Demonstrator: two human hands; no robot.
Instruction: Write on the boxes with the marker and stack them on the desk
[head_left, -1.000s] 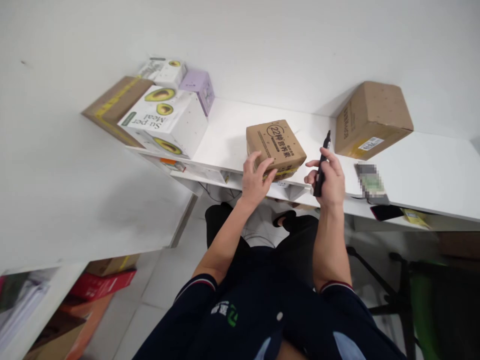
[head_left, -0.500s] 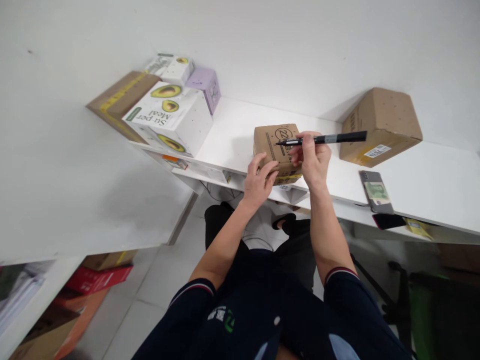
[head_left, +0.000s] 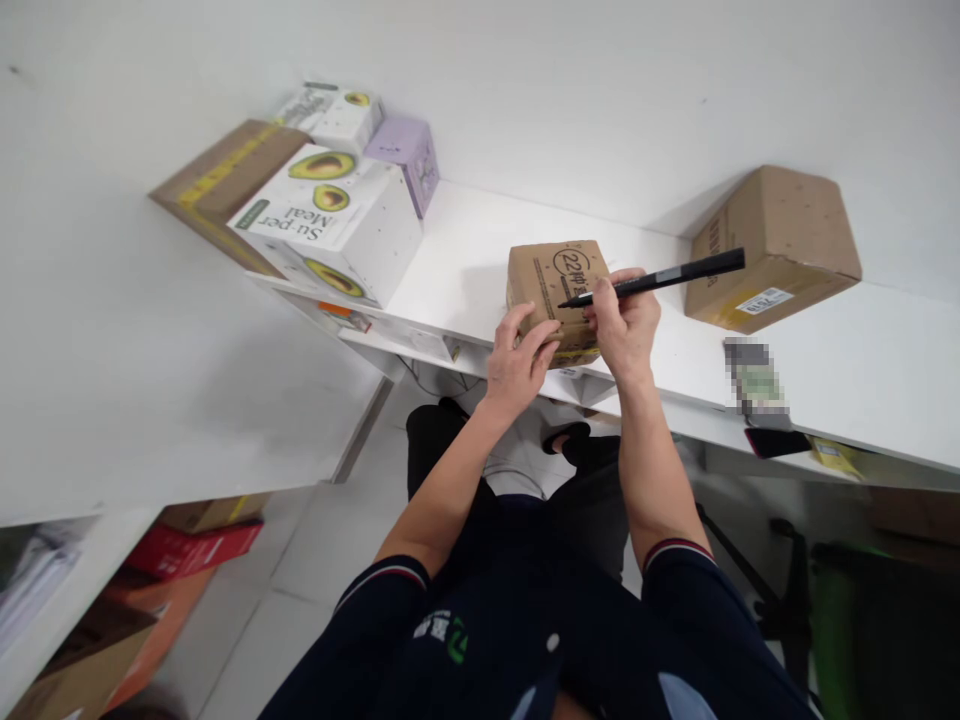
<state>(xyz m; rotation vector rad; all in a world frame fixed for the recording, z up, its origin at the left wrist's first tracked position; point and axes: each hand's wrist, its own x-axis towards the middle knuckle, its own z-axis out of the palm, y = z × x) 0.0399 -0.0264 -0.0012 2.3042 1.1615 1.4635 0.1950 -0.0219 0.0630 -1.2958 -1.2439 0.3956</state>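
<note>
Grips black marker (head_left: 675, 273) in right hand (head_left: 626, 320), pointed at small carton (head_left: 534, 272) just left of that hand; touches it with left hand (head_left: 517, 370), cannot tell if clasped. Could skid it along bench (head_left: 675, 350) by pressing unevenly.

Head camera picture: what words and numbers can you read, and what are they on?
"Su-per Meal", upside down: on the large white cardboard box with avocado pictures.
"22种": on the small brown cardboard box; the next characters are partly hidden by the black marker pen and right hand.
Too small or blurred: all other printing, such as on the large brown cardboard box, smaller white box, pale purple box and dark blue shirt.
</note>
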